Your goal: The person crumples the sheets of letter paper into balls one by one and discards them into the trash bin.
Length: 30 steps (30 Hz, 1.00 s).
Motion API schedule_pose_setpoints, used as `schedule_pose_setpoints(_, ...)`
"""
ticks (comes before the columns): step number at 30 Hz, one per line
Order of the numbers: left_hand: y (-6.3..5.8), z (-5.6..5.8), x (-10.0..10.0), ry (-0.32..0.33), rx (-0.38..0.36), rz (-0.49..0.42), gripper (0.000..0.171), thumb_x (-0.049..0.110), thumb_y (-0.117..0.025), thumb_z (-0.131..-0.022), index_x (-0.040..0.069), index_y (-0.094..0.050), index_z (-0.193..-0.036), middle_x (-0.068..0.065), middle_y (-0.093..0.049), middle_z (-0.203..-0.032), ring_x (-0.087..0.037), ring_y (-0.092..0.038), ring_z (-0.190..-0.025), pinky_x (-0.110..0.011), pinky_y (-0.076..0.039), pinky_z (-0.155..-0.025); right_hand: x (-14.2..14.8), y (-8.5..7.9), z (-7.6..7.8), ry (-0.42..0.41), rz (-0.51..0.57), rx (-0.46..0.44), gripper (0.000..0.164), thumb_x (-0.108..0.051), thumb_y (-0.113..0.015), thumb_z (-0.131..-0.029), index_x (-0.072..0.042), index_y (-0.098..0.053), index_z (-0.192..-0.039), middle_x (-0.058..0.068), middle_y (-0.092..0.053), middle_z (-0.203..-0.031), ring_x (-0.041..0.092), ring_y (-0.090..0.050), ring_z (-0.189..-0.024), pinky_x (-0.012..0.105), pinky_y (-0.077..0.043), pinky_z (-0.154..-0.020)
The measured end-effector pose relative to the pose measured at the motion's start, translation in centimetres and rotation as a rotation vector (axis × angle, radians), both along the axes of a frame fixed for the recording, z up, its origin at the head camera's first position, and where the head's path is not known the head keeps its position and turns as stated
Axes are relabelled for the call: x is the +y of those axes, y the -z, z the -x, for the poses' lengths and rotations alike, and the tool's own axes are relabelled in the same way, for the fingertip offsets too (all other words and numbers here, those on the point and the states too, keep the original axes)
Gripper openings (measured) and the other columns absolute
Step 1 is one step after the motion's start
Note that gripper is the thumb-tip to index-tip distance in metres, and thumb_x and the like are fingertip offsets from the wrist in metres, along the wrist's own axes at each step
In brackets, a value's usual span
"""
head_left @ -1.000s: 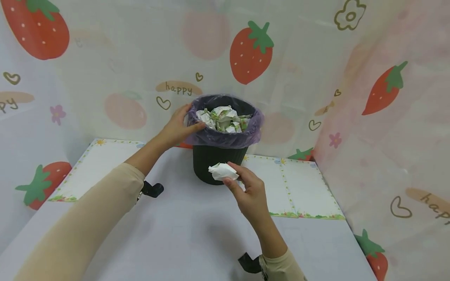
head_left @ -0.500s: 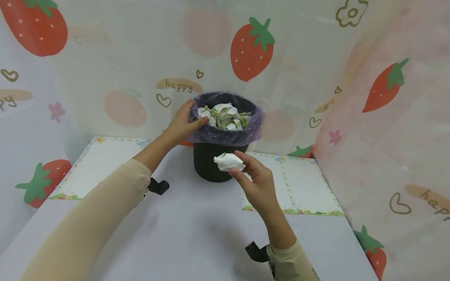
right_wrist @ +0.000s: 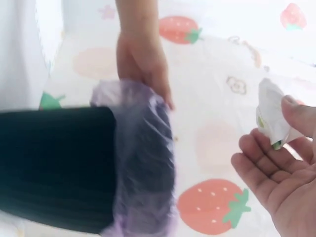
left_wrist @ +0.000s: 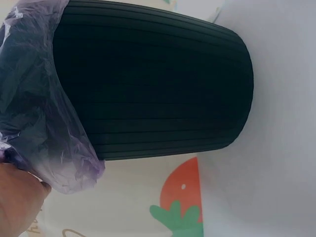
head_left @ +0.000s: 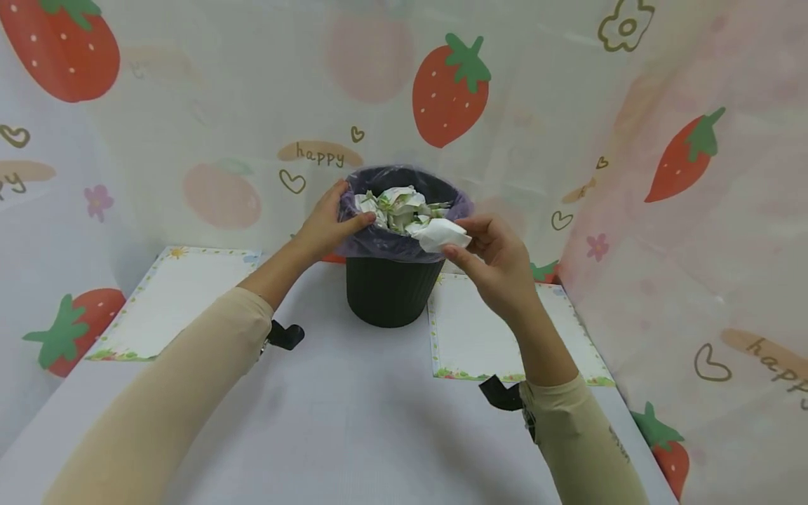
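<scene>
A dark green ribbed trash can [head_left: 394,291] stands on the table, lined with a purple plastic bag [head_left: 379,245] folded over its rim. Several crumpled papers [head_left: 400,203], white with green print, fill the visible part of its inside. My left hand [head_left: 328,221] grips the bagged rim on the left, thumb over the edge; in the left wrist view only part of this hand [left_wrist: 19,197] shows. Between thumb and fingers my right hand [head_left: 499,263] pinches a crumpled paper ball [head_left: 442,236], held in front of the rim's right side. The right wrist view shows this paper [right_wrist: 272,113] apart from the bag.
White sheets with flowery borders lie on the table, one sheet [head_left: 183,298] at left and others [head_left: 473,330] at right behind my right forearm. A strawberry-printed backdrop [head_left: 536,105] rises close behind the can. Black wrist mounts [head_left: 285,335] stick out from both sleeves.
My right hand has moved up and to the right with the paper ball, from in front of the can's body to its rim. The left hand still grips the rim.
</scene>
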<state>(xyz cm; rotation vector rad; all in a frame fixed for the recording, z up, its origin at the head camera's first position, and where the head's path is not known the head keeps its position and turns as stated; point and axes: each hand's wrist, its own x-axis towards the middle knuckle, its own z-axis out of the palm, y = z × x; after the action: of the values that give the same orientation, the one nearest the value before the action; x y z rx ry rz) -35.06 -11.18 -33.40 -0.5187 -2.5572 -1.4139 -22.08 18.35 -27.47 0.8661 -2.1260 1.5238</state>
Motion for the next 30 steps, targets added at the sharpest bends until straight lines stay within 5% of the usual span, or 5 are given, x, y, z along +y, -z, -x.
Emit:
schedule_pose_setpoints(5,0.0,0.1,-0.1,0.006,-0.004,-0.009,0.111,0.068,-0.066,-0.089,0.005,-0.015,-0.164,-0.012,-0.008,-0.173,-0.028,-0.008,-0.159,-0.048,-0.011,-0.128,0.7,-2.9,2.7,-0.036,-0.032,0.04,0.031,0.004,-0.074,-0.091,0.007,-0.063,-0.119,0.005,-0.071,-0.103,0.015,-0.065,-0.082,0.021,-0.057,-0.076)
schedule_pose_setpoints(15,-0.3,-0.2,-0.2,0.009,-0.023,-0.008,0.107,0.063,-0.068,-0.091,0.006,-0.014,-0.164,-0.012,-0.007,-0.173,-0.028,-0.007,-0.159,-0.048,-0.011,-0.128,0.4,-7.9,7.6,0.008,-0.244,-0.038,0.034,-0.014,-0.078,-0.092,-0.004,-0.065,-0.122,0.008,-0.073,-0.11,0.019,-0.065,-0.085,0.023,-0.053,-0.077)
schedule_pose_setpoints(20,-0.4,-0.2,-0.1,0.018,-0.025,-0.01,0.106,0.06,-0.068,-0.092,0.006,-0.014,-0.164,-0.013,-0.008,-0.172,-0.029,-0.007,-0.159,-0.048,-0.011,-0.128,-0.2,-9.2,10.1,-0.057,-0.314,-0.113,0.034,-0.013,-0.077,-0.093,-0.003,-0.066,-0.124,0.012,-0.071,-0.114,0.02,-0.069,-0.098,0.027,-0.057,-0.089)
schedule_pose_setpoints(30,-0.7,-0.4,0.0,0.02,-0.037,-0.007,0.102,0.054,-0.07,-0.093,0.006,-0.015,-0.164,-0.013,-0.012,-0.172,-0.031,-0.011,-0.159,-0.05,-0.013,-0.128,-2.3,-10.6,12.8,-0.072,-0.454,-0.245,0.041,-0.011,-0.079,-0.091,-0.004,-0.064,-0.128,0.015,-0.069,-0.117,0.022,-0.067,-0.103,0.029,-0.056,-0.09)
